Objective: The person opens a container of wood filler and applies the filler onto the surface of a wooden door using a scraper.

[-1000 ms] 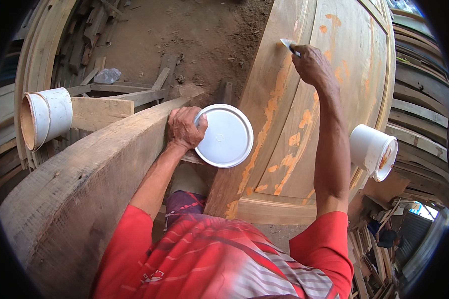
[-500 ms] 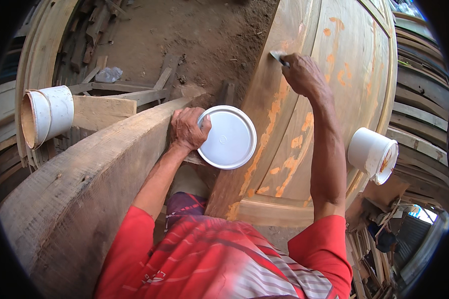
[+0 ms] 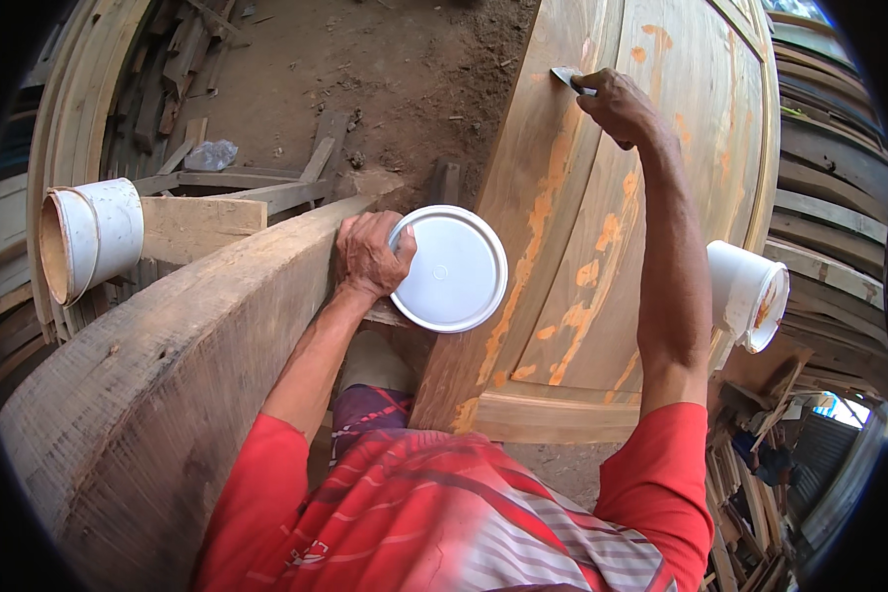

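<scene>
A putty knife (image 3: 565, 77) is gripped in my right hand (image 3: 620, 107), its blade against the left edge board of a panelled wooden door (image 3: 523, 197). Orange filler patches (image 3: 540, 222) are smeared along the door's joints and panel. My left hand (image 3: 373, 252) pinches the rim of a round white plastic lid (image 3: 449, 268), thumb on top and the other fingers curled at its edge. The lid is held level beside the door's near left part; its underside is hidden.
A thick wooden slab (image 3: 168, 355) stands along my left side. One white bucket (image 3: 94, 237) lies on its side at the left; another white tub (image 3: 748, 294) with orange smears is right of the door. Stacked boards (image 3: 834, 187) line the right; a dirt floor (image 3: 395, 79) lies beyond.
My right hand with the putty knife has moved farther up along the door's left board and slightly right. My left hand and the lid have hardly moved.
</scene>
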{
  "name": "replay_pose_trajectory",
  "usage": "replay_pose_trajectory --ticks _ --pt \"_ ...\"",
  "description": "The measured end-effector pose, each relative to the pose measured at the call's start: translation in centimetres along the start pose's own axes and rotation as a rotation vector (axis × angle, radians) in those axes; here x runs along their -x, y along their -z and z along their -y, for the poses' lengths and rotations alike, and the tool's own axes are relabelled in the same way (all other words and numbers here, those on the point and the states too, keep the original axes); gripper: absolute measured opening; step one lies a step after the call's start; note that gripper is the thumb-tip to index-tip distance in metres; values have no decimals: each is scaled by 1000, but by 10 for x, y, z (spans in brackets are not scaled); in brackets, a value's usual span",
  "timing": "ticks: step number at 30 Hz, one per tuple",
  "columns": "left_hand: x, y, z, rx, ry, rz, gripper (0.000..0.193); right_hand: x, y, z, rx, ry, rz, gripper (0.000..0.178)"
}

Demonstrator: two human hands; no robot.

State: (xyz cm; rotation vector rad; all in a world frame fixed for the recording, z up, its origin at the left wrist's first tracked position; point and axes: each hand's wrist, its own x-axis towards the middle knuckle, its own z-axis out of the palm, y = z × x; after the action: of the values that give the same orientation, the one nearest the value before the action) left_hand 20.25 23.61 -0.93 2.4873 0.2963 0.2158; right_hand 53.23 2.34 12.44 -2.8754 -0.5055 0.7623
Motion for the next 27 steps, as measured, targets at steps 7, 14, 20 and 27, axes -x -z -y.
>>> replay_pose_trajectory --ticks 7,14,20,27 --pt "3 3 6 -26 3 6 26 43 -16 -36 -63 186 -169 41" --pt "2 2 3 -23 -5 9 26 81 -88 -81 -298 218 -445 32" --pt "1 3 1 -28 -3 24 27 89 -107 -86 -348 200 -483 42" --pt "1 6 -1 -27 9 28 24 52 -94 -76 -334 229 -521 40"
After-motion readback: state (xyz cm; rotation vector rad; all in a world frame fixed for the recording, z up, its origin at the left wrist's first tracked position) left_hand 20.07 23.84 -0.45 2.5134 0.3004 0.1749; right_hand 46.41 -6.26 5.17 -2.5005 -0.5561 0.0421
